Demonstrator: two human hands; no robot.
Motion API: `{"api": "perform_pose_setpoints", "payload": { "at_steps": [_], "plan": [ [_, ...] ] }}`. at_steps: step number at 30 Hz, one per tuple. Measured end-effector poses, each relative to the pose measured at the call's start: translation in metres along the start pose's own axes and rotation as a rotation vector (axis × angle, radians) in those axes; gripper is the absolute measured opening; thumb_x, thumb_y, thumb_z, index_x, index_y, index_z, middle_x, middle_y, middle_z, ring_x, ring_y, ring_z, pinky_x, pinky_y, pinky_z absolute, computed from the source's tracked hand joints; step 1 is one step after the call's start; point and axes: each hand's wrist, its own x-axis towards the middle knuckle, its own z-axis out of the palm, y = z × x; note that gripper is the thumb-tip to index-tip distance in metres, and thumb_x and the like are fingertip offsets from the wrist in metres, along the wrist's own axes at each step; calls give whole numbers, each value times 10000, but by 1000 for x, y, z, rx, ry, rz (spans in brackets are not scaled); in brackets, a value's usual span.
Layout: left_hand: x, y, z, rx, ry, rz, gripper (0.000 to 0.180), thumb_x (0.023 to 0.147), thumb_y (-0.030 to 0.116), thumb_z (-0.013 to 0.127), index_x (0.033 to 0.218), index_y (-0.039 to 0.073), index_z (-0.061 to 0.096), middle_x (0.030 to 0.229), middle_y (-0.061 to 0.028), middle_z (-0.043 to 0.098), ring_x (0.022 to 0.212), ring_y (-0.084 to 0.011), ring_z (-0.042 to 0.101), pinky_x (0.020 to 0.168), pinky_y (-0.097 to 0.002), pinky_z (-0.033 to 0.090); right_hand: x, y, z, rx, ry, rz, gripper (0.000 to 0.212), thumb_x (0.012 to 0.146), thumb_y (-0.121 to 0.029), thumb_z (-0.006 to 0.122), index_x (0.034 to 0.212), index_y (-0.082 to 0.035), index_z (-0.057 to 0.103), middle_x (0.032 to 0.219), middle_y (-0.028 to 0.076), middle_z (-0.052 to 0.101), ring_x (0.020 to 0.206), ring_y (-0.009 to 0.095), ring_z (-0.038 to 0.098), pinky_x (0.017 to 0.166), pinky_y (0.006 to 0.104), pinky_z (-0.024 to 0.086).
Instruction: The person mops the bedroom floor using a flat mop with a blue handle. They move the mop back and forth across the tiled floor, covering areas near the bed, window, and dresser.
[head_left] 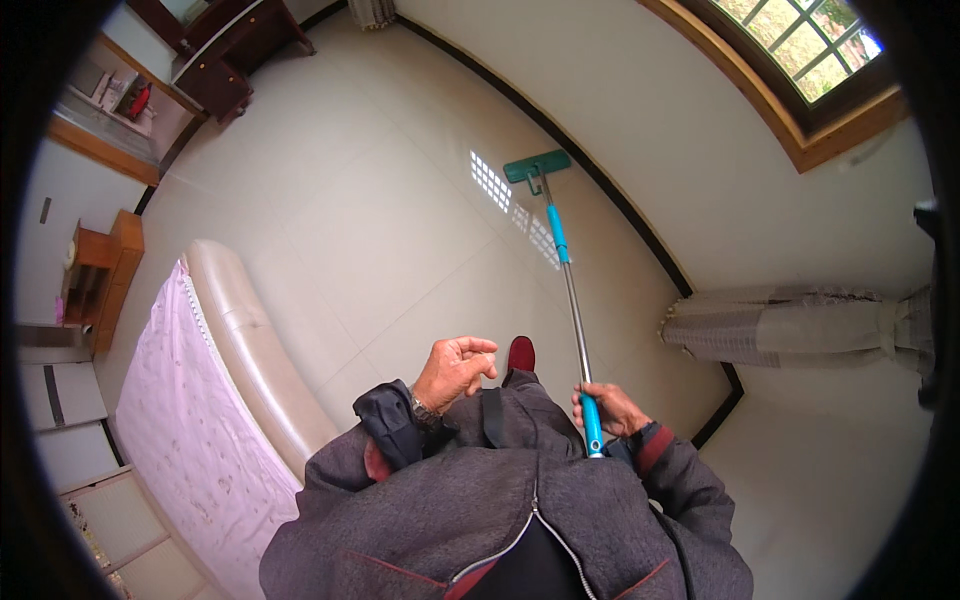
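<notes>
My right hand (615, 408) is wrapped round the turquoise upper grip of a flat mop (577, 318). Its metal pole slants away to a green rectangular mop head (537, 166) lying on the tiles close to the right wall's dark skirting. My left hand (455, 373) hovers in front of my body with nothing in it. Its fingers are loosely bent, with a gap between thumb and forefinger. A dark cloth-like item (392, 422) hangs at the left wrist, beside a watch (425, 411).
Pale glossy tiles (370, 190) cover the floor. A bed (245, 335) with a padded edge and pink sheet stands at left. Dark wooden furniture (225, 70) is at the far left, a wooden shelf (115, 265) nearer. A curtain (780, 325) hangs at right, below a barred window (810, 45).
</notes>
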Motion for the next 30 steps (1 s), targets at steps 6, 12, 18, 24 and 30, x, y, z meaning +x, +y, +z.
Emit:
{"api": "perform_pose_setpoints", "payload": {
  "at_steps": [6, 12, 18, 24, 30],
  "plan": [
    [8, -9, -29, -19, 34, -22, 283, 780, 64, 576, 1005, -98, 518, 716, -119, 611, 418, -66, 462, 369, -188, 362, 0, 82, -58, -300, 279, -84, 231, 858, -275, 535, 810, -59, 469, 644, 51, 498, 498, 134, 477, 440, 297, 429],
    [22, -42, -90, 101, 257, 14, 278, 778, 80, 566, 992, -95, 531, 669, -115, 601, 386, -78, 449, 346, -194, 340, -34, 194, -135, -797, 605, -202, 430, 839, -402, 528, 611, -38, 503, 501, 77, 485, 448, 189, 502, 436, 373, 388],
    [13, -127, -158, 170, 531, -190, 145, 715, 68, 515, 765, -55, 575, 610, -125, 580, 363, -124, 431, 309, -256, 313, -66, 269, -157, -1104, 928, -343, 554, 787, -440, 570, 577, 69, 515, 509, 228, 477, 490, 288, 565, 500, 436, 404],
    [-2, -258, -197, 1068, 207, -219, 218, 707, 239, 525, 612, 66, 615, 563, -120, 588, 452, -268, 549, 406, -383, 406, -58, 201, -158, -1190, 844, -383, 483, 775, -359, 593, 562, 59, 481, 499, 232, 445, 459, 337, 522, 478, 446, 380],
    [12, -299, -198, 1493, 231, 143, 298, 672, 392, 539, 551, 126, 597, 536, -109, 567, 504, -314, 565, 463, -427, 424, -5, 76, -166, -1249, 705, -394, 313, 754, -230, 542, 597, 35, 486, 525, 237, 458, 490, 378, 522, 488, 458, 380]
  ]
}}
